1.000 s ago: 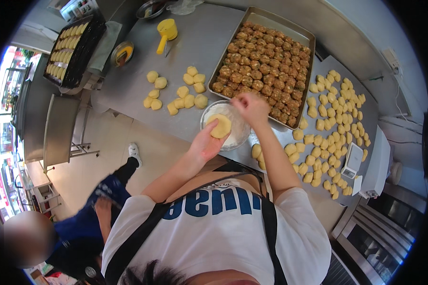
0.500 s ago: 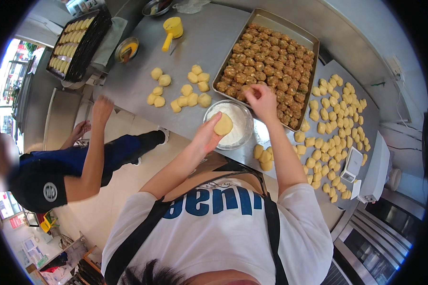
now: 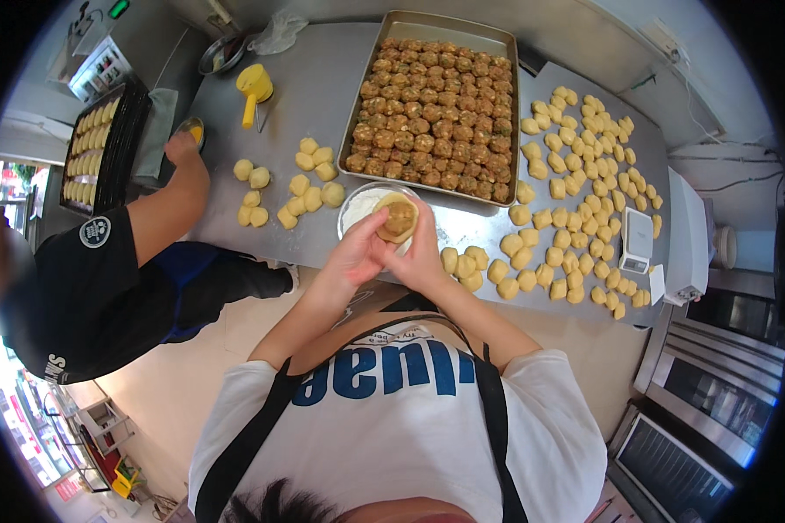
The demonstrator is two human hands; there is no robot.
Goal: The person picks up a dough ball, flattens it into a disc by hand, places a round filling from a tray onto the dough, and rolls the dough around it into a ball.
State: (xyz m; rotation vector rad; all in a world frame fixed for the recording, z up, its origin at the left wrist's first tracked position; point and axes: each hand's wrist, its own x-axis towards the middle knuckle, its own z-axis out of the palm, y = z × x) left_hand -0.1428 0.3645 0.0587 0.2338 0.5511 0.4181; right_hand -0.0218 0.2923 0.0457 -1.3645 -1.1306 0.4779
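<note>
Both hands meet in front of the near edge of the steel table, cupped around one flattened dough round [image 3: 393, 236]. A brown, speckled ball of filling [image 3: 399, 216] sits in the middle of it, with the pale dough rim standing up around. My left hand [image 3: 358, 250] holds the round from the left; my right hand [image 3: 419, 254] wraps it from the right. Partly hidden behind them is a bowl of white flour [image 3: 358, 206]. Beyond lies a large metal tray [image 3: 482, 37] filled with rows of the same filling balls.
Many yellow dough pieces [image 3: 576, 218] cover the table's right side; several dough balls [image 3: 296, 207] lie left of the bowl. A white scale [image 3: 637, 237] stands far right. Near a yellow scoop [image 3: 254, 83], a co-worker's hand [image 3: 181, 146] reaches a small bowl beside a black tray [image 3: 120, 148] of shaped dough.
My right hand has come from the filling tray to the dough round, which now holds a filling ball. My left hand stays around it. The co-worker's arm has reached forward to the small bowl.
</note>
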